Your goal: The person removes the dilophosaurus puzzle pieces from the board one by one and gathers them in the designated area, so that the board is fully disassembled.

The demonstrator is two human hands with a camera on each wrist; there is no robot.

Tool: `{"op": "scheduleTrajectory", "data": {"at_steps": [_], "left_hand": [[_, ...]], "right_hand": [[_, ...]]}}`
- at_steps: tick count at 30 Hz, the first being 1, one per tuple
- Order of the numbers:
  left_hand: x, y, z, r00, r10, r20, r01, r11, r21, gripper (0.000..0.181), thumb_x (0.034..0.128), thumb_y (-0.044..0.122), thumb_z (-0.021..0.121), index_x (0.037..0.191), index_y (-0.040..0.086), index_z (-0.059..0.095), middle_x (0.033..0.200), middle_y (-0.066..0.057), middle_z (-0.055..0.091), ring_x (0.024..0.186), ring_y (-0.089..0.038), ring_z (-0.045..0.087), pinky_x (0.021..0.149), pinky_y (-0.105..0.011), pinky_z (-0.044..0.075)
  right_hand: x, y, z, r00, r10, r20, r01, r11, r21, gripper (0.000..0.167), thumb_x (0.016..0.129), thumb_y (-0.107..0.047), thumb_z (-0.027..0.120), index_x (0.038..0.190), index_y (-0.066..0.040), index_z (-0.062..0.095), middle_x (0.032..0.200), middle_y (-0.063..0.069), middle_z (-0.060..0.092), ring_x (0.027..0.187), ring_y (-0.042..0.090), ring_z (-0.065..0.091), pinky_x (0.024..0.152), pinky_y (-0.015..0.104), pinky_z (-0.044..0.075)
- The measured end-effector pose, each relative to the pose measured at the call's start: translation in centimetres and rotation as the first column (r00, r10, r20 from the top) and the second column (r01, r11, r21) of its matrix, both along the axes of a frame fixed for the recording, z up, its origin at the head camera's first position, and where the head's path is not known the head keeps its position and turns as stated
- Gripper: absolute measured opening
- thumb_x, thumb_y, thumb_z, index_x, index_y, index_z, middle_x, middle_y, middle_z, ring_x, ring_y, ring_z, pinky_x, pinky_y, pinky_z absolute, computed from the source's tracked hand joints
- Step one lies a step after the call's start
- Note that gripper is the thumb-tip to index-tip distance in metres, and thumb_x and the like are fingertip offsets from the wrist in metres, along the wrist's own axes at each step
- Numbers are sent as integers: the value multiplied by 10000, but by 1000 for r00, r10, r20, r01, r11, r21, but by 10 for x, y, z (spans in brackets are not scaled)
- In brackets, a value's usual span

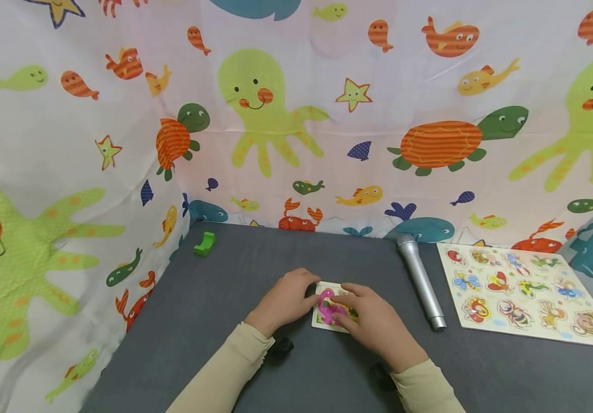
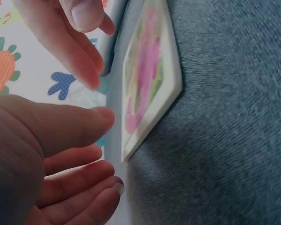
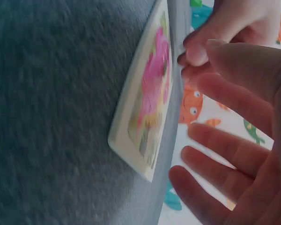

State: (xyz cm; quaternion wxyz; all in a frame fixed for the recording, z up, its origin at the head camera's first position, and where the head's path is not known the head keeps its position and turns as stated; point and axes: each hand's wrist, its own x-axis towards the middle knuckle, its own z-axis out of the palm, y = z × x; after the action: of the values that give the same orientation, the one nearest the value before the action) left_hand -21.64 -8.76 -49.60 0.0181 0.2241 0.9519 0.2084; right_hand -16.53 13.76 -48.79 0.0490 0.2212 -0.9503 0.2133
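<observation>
Tube [image 1: 422, 284] lies between small puzzle [image 1: 326, 308] and picture board [image 1: 530, 299].

Left hand [image 1: 287, 298] and right hand [image 1: 376, 321] in close, both relaxed!
Here's the sleeved left arm [image 1: 224, 370] slanting up from the bottom edge, the right arm [image 1: 425, 387] angling in from the other side, wrists low, hands turned toward each other. Look at that left thumb [image 2: 77, 123], reaching straight out, the left fingers [image 2: 79, 182] softly bent beneath it in the left wrist view. And over here, the right thumb [image 3: 248, 65] extends too, right fingers [image 3: 227, 146] fanned, gently curved, gaps showing between them.
</observation>
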Motion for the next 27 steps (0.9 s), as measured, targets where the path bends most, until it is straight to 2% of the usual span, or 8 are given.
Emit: {"op": "scheduleTrajectory", "data": {"at_steps": [4, 10, 18, 27], "left_hand": [[-1, 4, -4, 1000, -8, -10, 8, 1000, -11, 416, 1015, 351, 767, 1356, 113, 751, 1289, -41, 741, 1174, -193, 713, 1058, -400, 585], [-2, 5, -3, 1000, -13, -1, 13, 999, -34, 424, 1012, 378, 768, 1350, 122, 758, 1249, -38, 728, 1099, -175, 702, 1017, -370, 603], [-5, 5, -4, 999, -32, 3, 32, 998, -45, 418, 1002, 391, 779, 1335, 139, 770, 1219, -34, 706, 1073, -168, 659, 985, -358, 605], [-14, 7, -3, 999, -29, 25, 30, 999, -16, 331, 980, 382, 804, 1225, 160, 808, 1158, -11, 700, 1024, -146, 640, 973, -337, 598]], "right_hand": [[4, -7, -3, 1000, 2, 2, -2, 1000, 15, 327, 937, -343, 854, 1247, -244, 827, 1427, 173, 700, 1328, 384, 674, 1018, 596, 587], [6, -10, -8, 1000, -6, 0, 6, 998, 61, 389, 924, -360, 865, 1272, -197, 810, 1391, 189, 703, 1260, 391, 700, 1003, 583, 599], [7, -10, -10, 1000, 8, -1, -7, 996, 90, 339, 913, -359, 877, 1204, -190, 838, 1289, 141, 722, 1149, 317, 687, 964, 533, 617], [6, -9, -13, 999, 2, -32, 1, 996, 88, 372, 905, -376, 881, 1248, -243, 825, 1306, 103, 722, 1207, 292, 668, 965, 523, 620]]}}
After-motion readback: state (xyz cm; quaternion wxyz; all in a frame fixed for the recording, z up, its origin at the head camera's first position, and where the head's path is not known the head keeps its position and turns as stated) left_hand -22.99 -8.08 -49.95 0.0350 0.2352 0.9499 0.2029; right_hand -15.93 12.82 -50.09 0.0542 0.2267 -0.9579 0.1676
